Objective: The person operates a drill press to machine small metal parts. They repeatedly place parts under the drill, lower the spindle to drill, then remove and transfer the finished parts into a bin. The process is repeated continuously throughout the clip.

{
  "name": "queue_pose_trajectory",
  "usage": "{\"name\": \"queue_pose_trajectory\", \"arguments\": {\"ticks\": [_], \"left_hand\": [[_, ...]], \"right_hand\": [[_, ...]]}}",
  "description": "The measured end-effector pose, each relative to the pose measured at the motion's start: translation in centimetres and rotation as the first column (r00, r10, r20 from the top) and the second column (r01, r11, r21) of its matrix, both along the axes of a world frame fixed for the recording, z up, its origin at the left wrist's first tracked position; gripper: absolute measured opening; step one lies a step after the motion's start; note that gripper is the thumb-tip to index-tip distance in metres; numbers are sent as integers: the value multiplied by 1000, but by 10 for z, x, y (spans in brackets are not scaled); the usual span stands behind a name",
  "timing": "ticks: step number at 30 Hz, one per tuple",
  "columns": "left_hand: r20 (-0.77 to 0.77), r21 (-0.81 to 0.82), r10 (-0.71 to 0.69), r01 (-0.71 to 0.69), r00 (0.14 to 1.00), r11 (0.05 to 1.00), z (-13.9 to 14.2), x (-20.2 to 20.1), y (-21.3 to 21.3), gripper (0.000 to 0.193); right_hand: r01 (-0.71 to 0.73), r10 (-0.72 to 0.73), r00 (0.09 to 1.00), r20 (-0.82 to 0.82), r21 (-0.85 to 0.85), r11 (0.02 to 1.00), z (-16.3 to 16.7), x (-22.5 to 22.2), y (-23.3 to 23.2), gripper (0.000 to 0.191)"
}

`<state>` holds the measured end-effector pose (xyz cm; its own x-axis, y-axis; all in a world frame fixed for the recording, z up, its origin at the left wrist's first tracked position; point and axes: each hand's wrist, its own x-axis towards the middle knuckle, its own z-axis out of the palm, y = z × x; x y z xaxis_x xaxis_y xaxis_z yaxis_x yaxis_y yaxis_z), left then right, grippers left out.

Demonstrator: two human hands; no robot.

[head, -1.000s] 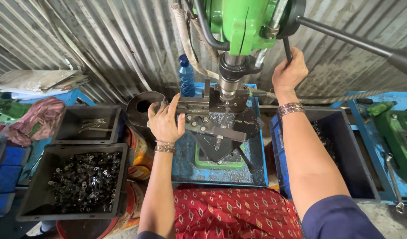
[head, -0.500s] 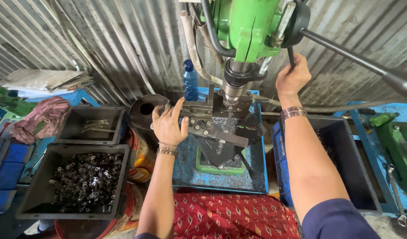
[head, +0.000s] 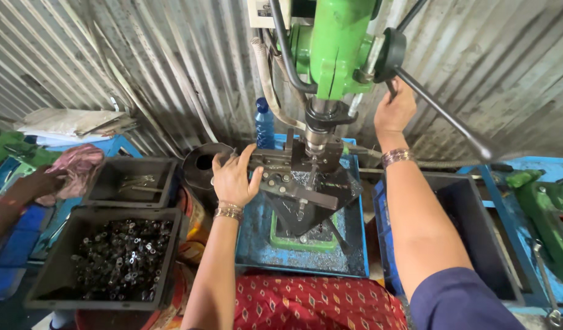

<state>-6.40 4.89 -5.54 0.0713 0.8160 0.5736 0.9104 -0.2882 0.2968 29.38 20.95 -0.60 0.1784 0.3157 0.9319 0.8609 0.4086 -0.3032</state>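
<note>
Left hand [head: 232, 177] on steel jig [head: 293, 177], right hand [head: 394, 110] gripping lever [head: 440, 110]

— Any packages or labels here?

— One blue plastic bottle [head: 264, 125] with a blue cap, standing far back against the corrugated wall, just left of the green drill.

— Anything else?

— A small white plate [head: 268, 12] with dark print, top centre, fixed beside the drill head. Far left, a flat stack of pale papers [head: 67, 122] lies on a shelf.

— Screens?

— None.
</note>
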Motion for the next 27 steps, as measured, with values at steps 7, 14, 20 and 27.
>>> {"name": "queue_pose_trajectory", "arguments": {"ticks": [7,14,20,27], "left_hand": [[445,30,21,-38,895,999,13,5,-65,67],[920,130,-116,-13,374,991,-3,84,-102,50],[631,314,279,568,-724,761,5,181,-61,60],[702,159,318,575,-637,802,4,185,-86,30]], "right_hand": [[22,-22,1000,5,-238,971,14,-7,-145,33],[186,-149,982,115,-492,850,63,2,-257,14],[165,-119,986,119,-532,831,91,0,-291,13],[94,-60,995,79,-555,826,94,5,-297,13]]}}
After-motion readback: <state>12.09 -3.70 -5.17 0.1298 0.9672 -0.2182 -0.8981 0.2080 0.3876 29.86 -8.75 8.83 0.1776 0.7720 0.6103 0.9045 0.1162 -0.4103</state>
